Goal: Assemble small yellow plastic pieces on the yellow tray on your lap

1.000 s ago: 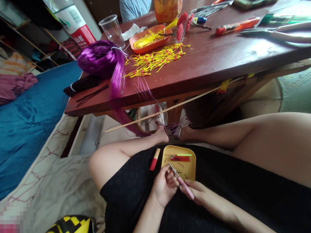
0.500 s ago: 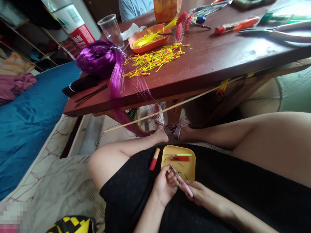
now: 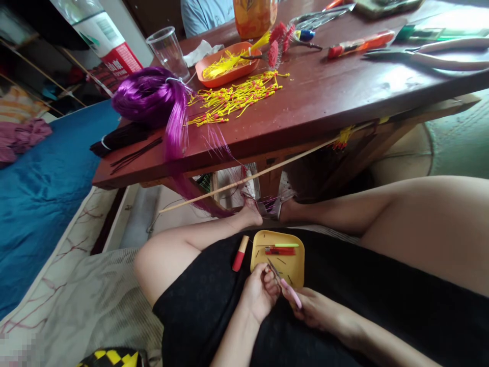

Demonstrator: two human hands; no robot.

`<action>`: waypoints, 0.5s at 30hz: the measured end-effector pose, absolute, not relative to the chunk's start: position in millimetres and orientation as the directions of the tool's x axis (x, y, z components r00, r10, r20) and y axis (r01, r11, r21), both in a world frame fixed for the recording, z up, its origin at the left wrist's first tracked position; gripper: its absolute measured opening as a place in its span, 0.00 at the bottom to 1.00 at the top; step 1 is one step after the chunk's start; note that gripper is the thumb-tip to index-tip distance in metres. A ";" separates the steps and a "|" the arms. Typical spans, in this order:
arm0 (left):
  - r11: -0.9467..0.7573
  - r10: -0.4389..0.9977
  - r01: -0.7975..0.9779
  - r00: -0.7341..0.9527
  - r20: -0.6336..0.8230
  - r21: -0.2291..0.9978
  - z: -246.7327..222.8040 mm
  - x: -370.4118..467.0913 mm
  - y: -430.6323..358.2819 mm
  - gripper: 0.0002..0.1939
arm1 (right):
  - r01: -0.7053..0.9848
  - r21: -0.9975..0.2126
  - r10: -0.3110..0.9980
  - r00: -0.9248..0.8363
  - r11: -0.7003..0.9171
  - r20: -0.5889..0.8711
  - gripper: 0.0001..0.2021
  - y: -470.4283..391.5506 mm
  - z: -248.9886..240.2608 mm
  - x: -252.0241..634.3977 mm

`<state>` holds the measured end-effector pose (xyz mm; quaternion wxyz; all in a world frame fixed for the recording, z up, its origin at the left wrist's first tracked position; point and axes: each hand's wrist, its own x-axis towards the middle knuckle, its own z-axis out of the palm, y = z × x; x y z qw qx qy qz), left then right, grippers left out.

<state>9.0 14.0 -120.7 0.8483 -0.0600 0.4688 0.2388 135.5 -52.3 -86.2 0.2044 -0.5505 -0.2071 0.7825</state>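
Note:
Over my lap, my right hand (image 3: 305,304) grips pink-handled scissors (image 3: 288,290), their blades pointing up and left. The blade tips reach the curled fingers of my left hand (image 3: 263,288), which pinch something too small to make out. Just beyond both hands lies a yellow tray (image 3: 299,265) on the black cloth over my lap. In it are a yellow-green stick-like tool (image 3: 286,245), a red item (image 3: 281,251) and several short dark bits. A small tube with a red body and tan cap (image 3: 240,253) rests left of the tray.
A thin wooden stick (image 3: 229,184) slants between my knees and the red-brown table (image 3: 305,114). On the table are purple fibre (image 3: 145,94), yellow stamen-like strands (image 3: 240,97), an orange dish (image 3: 229,76), a plastic cup (image 3: 168,51) and pliers (image 3: 424,56). A person's blue sleeve (image 3: 206,15) shows behind.
The camera view has shifted slightly, so the table and its things sit a little further left. Both hands keep nearly the same pose, with the scissors still at the left fingers.

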 end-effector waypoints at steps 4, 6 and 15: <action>0.847 0.454 -0.502 0.505 -0.734 0.178 -103.3 4.6 16.7 0.15 | -0.106 -0.592 0.596 -0.268 -0.799 -0.757 0.21 -54.8 -67.4 146.3; 0.837 0.496 -0.509 0.548 -0.674 0.202 -92.2 2.0 18.0 0.15 | -0.066 -0.672 0.669 -0.199 -0.738 -0.716 0.20 -55.4 -55.2 155.1; 0.808 0.585 -0.511 0.634 -0.506 0.294 -66.7 -4.6 17.1 0.16 | 0.786 -0.518 0.880 0.069 -0.338 -0.471 0.11 -36.6 -57.2 195.0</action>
